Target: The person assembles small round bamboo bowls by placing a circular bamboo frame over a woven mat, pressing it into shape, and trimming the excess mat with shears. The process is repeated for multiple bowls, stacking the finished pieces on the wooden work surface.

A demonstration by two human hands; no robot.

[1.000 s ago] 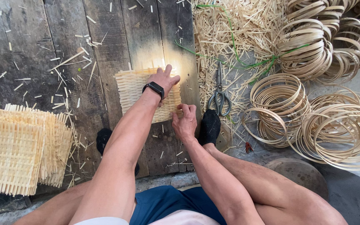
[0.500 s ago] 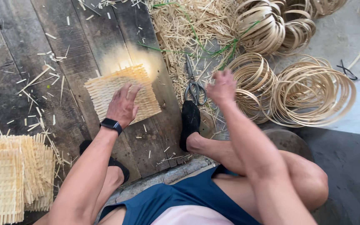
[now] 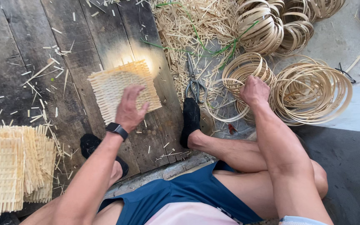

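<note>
The left hand (image 3: 131, 109), fingers spread and holding nothing, rests flat on the lower edge of a square woven mat (image 3: 123, 89) lying on the dark wooden floor (image 3: 17, 50). The right hand (image 3: 253, 89) is curled closed on a coil of thin bamboo hoops (image 3: 246, 71). Scissors (image 3: 194, 85) lie between mat and hoops, among straw-like offcuts (image 3: 180, 29). More hoop coils (image 3: 313, 89) sit just beside. A stack of finished mats (image 3: 9, 166) lies far left.

A woven mat (image 3: 121, 89) lies on the planks (image 3: 30, 50), scissors (image 3: 194, 85) to its right, hoop coils (image 3: 311, 89) farther right.
</note>
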